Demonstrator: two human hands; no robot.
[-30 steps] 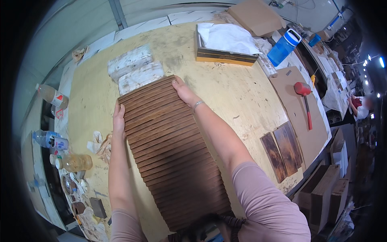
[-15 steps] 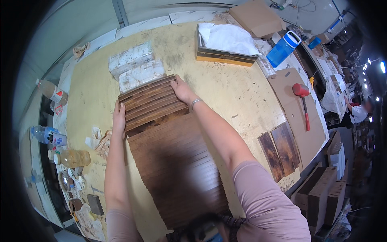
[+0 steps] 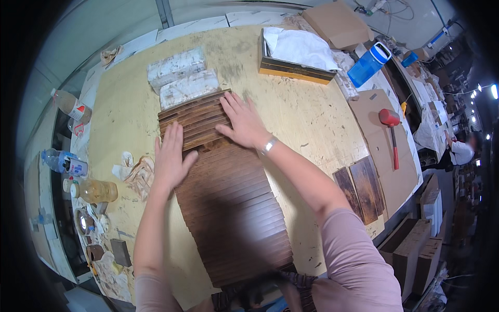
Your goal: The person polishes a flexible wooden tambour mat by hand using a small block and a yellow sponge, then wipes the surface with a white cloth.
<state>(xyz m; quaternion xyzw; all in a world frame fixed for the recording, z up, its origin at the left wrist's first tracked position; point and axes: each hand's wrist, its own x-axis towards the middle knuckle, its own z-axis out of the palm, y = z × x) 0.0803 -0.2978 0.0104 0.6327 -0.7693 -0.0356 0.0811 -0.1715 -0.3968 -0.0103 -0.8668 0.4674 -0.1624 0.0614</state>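
tabletop (image 3: 301, 125) holds white blocks (image 3: 189, 88) behind brown slats (image 3: 201, 125), on which both hands' (image 3: 172, 162) (image 3: 246, 124) fingers (image 3: 232, 106) lie spread, gripping nothing.

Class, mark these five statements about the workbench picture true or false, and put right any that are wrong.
1. The left hand and right hand are on opposite edges of the dark wooden slats. True.
2. The mallet has a blue head. False: the mallet has a red head.
3. A white cloth lies on the shallow box. True.
4. A silvery band is on the left wrist. False: the silvery band is on the right wrist.
5. A blue bottle is right of the box. True.
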